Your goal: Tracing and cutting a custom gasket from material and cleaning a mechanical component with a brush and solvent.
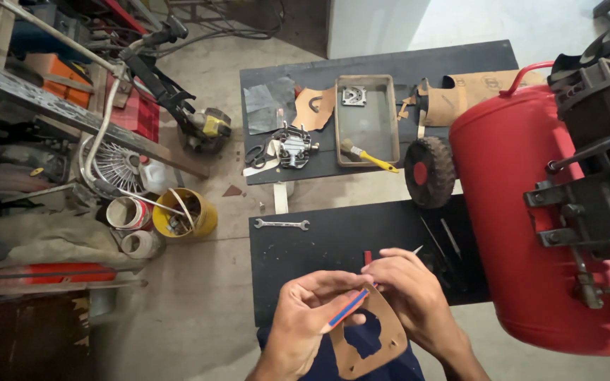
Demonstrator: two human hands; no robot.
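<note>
Low in the frame's centre, your left hand (305, 317) pinches a brown cardboard cutout (372, 342) flat and steady, with a red-blue pencil (346, 310) across it, while your right hand (407, 293) grips its upper edge; a thin tool at your fingertips is hard to identify

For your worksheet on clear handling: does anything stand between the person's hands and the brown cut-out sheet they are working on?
Nothing visible does. The left hand and right hand both already grip the sheet directly. The left hand also holds a red-and-blue pencil lying across the sheet's top edge.
</note>
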